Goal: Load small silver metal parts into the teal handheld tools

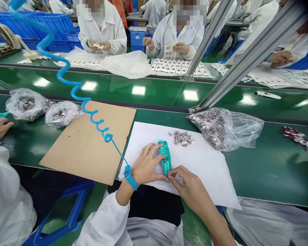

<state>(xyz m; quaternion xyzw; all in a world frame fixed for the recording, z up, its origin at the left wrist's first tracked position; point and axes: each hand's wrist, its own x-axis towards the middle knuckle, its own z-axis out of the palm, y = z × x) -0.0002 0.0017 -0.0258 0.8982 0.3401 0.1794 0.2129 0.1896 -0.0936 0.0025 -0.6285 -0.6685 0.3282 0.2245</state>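
Note:
A teal plastic housing half [165, 155], its hollow inner side up, lies on a white sheet [141, 150] in front of me. My left hand [147, 164] grips it from the left, with fingertips on its upper part and the thumb near its lower end. At that lower end my right hand [184, 181] has thumb and index finger pinched together. Whatever may be between those fingertips is too small to make out. A loose pile of small metal pieces [183, 138] lies on the sheet just beyond the housing.
A clear bag of metal pieces [210, 126] lies at the right, with dark reddish parts [295, 136] beyond. Cardboard [92, 143] and two more bags [28, 104] are at left. A coiled blue cord [77, 89] runs to my wrist strap [130, 177]. A metal post [231, 68] slants up; co-workers sit around.

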